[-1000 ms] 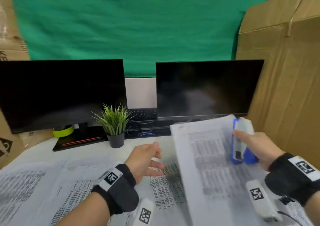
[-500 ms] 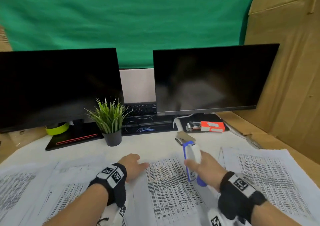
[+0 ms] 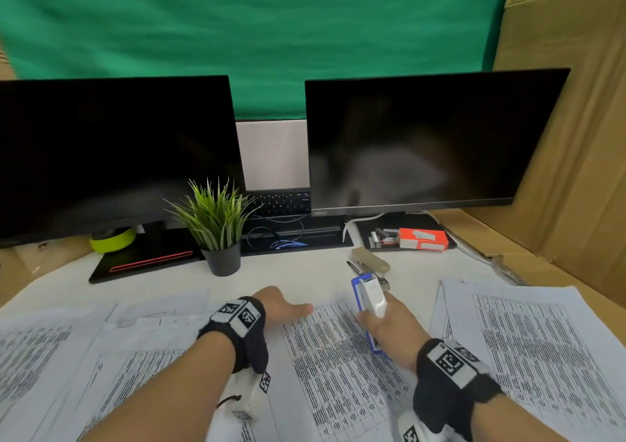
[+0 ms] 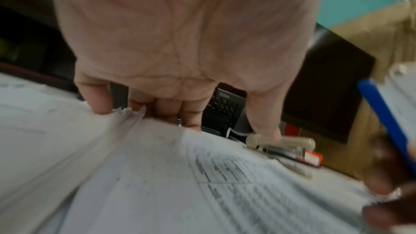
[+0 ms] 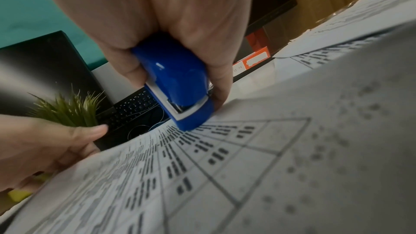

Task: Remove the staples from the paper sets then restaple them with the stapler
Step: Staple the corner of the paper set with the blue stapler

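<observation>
My right hand (image 3: pixel 386 323) grips a blue and white stapler (image 3: pixel 367 301), nose pointing away from me, over the middle printed paper set (image 3: pixel 338 367). In the right wrist view the stapler (image 5: pixel 178 84) hangs just above that page (image 5: pixel 247 166). My left hand (image 3: pixel 281 309) lies at the top left corner of the same set; in the left wrist view its fingers (image 4: pixel 99 100) curl over the edge of the sheets (image 4: pixel 126 113). A beige staple remover (image 3: pixel 371 261) lies on the desk just beyond the stapler.
More paper sets lie at the right (image 3: pixel 542 346) and left (image 3: pixel 84 357). Two dark monitors (image 3: pixel 423 143) stand behind, with a potted plant (image 3: pixel 216 228), a keyboard (image 3: pixel 281 201) and an orange staple box (image 3: pixel 421 238). A cardboard wall (image 3: pixel 576 136) closes the right side.
My right hand has swung the stapler from the right-hand paper set to the middle set. The left hand settled onto the middle set's top left corner. The view tilted down slightly.
</observation>
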Action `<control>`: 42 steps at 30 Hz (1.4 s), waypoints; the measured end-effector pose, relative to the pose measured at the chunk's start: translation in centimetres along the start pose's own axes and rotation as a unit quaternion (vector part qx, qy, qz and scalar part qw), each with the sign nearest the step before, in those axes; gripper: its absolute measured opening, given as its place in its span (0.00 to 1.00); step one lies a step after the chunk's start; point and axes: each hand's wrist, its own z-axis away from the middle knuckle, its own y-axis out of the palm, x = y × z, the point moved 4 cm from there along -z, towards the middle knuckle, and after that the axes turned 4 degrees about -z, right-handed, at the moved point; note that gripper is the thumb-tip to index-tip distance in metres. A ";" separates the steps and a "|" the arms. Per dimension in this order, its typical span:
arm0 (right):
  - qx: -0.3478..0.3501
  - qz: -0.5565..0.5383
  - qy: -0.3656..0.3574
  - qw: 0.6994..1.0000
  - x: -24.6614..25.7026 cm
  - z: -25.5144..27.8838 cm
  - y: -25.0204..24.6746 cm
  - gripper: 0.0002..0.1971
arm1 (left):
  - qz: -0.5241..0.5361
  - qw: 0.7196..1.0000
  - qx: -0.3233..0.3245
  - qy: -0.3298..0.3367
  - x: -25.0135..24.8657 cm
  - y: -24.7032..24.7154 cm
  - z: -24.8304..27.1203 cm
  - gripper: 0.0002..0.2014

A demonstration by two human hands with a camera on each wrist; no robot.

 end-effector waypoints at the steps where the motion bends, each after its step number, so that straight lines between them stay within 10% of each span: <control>1: 0.001 -0.008 0.001 1.000 0.0 0.0 0.0 0.14 | 0.013 1.000 0.002 0.020 0.0 -0.4 0.6 0.35; 6: -0.003 -0.049 0.006 0.999 -0.2 0.3 -0.3 0.12 | 0.265 0.945 -0.072 0.176 -0.2 -3.0 4.9 0.11; 10: -0.021 -0.056 -0.003 0.998 -0.2 0.7 -0.4 0.04 | 0.518 0.825 0.056 0.216 -0.3 -1.4 7.7 0.24; 15: -0.021 -0.077 0.021 0.997 -0.6 1.1 -1.4 0.08 | 0.429 0.888 -0.066 0.149 -0.2 2.9 8.5 0.16; 21: -0.020 -0.257 0.017 0.966 2.9 2.6 -6.0 0.11 | 0.500 0.825 -0.149 0.220 -1.3 -4.8 13.1 0.14; 27: -0.170 -0.215 -0.212 0.938 12.3 6.6 -8.2 0.16 | 0.480 0.731 -0.372 0.312 -5.0 -10.4 18.3 0.20; 36: -0.184 -0.171 -0.123 0.960 5.0 5.7 -5.1 0.16 | 0.525 0.765 -0.317 0.195 -3.0 -3.9 13.8 0.16; 42: -0.309 -0.211 -0.328 0.867 13.8 6.7 -9.9 0.12 | 0.505 0.788 -0.282 0.214 -3.2 -5.4 14.1 0.15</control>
